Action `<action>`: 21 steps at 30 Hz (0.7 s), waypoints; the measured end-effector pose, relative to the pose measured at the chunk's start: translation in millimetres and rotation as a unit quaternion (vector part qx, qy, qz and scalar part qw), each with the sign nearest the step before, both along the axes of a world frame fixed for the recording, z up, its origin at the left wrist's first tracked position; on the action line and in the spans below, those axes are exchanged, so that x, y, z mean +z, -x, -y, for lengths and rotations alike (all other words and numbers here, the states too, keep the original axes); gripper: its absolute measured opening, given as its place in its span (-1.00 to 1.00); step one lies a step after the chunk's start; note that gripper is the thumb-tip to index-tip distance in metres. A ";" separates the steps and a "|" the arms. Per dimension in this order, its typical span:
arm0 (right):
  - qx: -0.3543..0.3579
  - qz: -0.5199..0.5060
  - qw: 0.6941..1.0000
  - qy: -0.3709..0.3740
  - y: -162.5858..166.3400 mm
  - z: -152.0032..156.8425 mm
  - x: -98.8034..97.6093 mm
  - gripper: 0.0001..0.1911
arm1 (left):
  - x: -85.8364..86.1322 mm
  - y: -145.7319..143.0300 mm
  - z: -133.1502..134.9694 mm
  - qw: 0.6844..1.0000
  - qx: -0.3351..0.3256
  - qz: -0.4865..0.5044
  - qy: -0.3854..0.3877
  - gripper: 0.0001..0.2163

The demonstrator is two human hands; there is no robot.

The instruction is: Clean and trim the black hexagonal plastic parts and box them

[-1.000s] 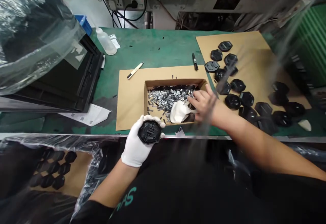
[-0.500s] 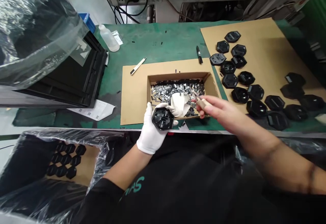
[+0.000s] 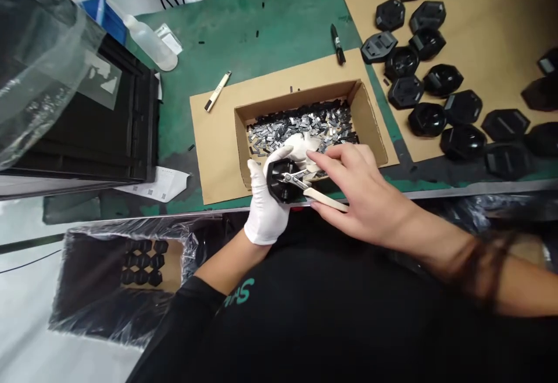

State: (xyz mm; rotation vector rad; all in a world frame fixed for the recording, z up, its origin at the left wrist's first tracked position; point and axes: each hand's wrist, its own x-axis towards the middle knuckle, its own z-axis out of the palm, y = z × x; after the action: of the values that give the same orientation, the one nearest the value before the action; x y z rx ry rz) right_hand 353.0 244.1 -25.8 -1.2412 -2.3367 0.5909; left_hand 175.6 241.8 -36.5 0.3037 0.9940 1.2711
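My left hand (image 3: 265,208), in a white glove, grips a black hexagonal plastic part (image 3: 281,181) at the table's front edge. My bare right hand (image 3: 360,191) holds tweezers (image 3: 311,188) with cream handles, their metal tips resting on the part's inner face. Just behind both hands stands an open cardboard box (image 3: 372,127) filled with several small grey metal clips (image 3: 296,127) and a crumpled white cloth (image 3: 300,142).
Many black hexagonal parts (image 3: 440,81) lie on a cardboard sheet (image 3: 479,28) at the right. A black marker (image 3: 337,45), a small pen-like tool (image 3: 217,91) and a plastic bottle (image 3: 148,43) lie on the green mat. Black trays (image 3: 87,133) sit left; a bag-lined box (image 3: 143,261) of parts is below.
My right hand drew back from the clip box with the tweezers and brought their tips onto the black part. My left hand raised the part toward the box. The view tilted downward.
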 end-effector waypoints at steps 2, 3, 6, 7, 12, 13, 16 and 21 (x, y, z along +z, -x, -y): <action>0.000 -0.007 1.000 -0.016 1.5 -0.5 0.8 -0.31 | -0.4 -0.8 -0.5 1.000 0.000 0.006 -0.011 -0.40; -0.001 -0.010 1.000 -0.020 2.3 -0.8 1.6 -0.30 | -0.8 -1.2 -0.7 1.000 0.001 0.008 -0.013 -0.40; 0.000 0.008 1.000 -0.014 4.6 -2.5 5.5 -0.28 | -3.5 -1.8 -1.0 1.000 0.007 -0.007 -0.011 -0.41; 0.001 0.016 1.000 -0.015 5.3 -3.3 7.0 -0.28 | -4.7 -1.7 -1.0 1.000 0.009 -0.015 -0.012 -0.41; 0.008 0.043 0.999 -0.012 8.1 -6.4 14.2 -0.28 | -10.2 -0.1 -0.8 0.999 0.021 -0.019 -0.028 -0.39; 0.011 0.048 0.999 -0.011 8.5 -7.0 15.5 -0.28 | -10.7 0.1 -0.7 0.999 0.026 -0.018 -0.036 -0.39; 0.023 0.050 0.998 -0.013 9.9 -8.9 18.3 -0.28 | -10.8 -0.1 -0.6 0.998 0.025 -0.018 -0.056 -0.42; 0.011 0.042 0.999 0.002 12.1 -11.3 16.6 -0.28 | -10.7 -0.9 -2.8 0.998 0.039 -0.031 -0.038 -0.37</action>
State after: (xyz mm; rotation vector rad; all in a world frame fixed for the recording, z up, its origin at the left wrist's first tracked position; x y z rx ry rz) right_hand 340.9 255.4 -9.1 -1.2658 -2.4219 0.5611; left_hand 176.5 244.6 -47.2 0.3693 1.0203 1.3793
